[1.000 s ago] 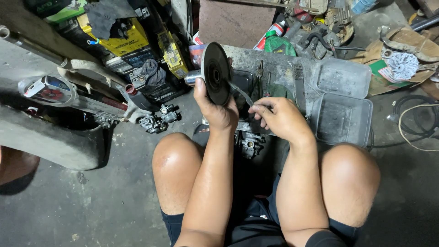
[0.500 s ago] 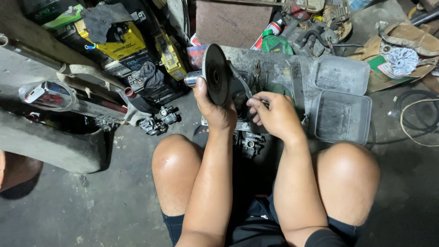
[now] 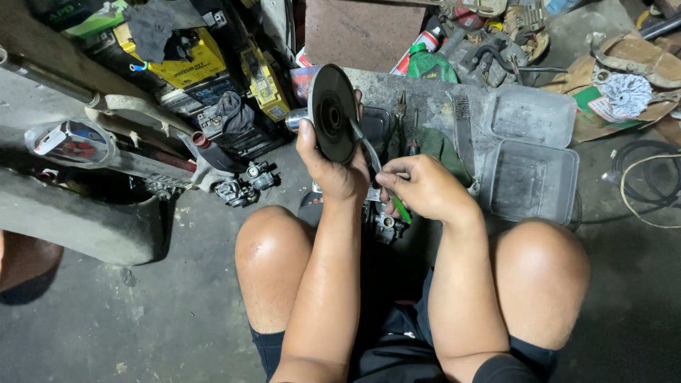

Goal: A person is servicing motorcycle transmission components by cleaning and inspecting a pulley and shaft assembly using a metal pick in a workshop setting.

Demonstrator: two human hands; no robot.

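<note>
Change: Over the past second the dark metal disc (image 3: 333, 113) has stayed upright at the same height, while the right hand (image 3: 418, 188) has drawn slightly closer to it, bringing its tool tip up against the disc's face.
Left hand: The left hand (image 3: 337, 167) is closed around the lower rim of the disc, thumb up along the near edge, holding it on edge above the knees.
Right hand: Curled shut on a green-handled tool (image 3: 383, 181), its thin metal shaft slanting up to the disc's hub; the handle end pokes out below the fingers.
Disc: Round, blackened, with a raised centre; a short shiny stub (image 3: 296, 119) sticks out to the left of it.
Behind the disc: A grey concrete slab (image 3: 418, 89) carrying small hand tools and a wire brush (image 3: 462, 135).
Right of the disc: Two grimy clear plastic tubs (image 3: 528, 177) on the floor, well apart from it.
Left of the disc: A small carburettor-like part (image 3: 245, 184) on the concrete floor (image 3: 142, 312), and further left yellow boxes (image 3: 191, 53) and motorcycle bodywork (image 3: 74, 142).
Below the disc: Another greasy engine part (image 3: 386, 225) between the person's bare knees.
</note>
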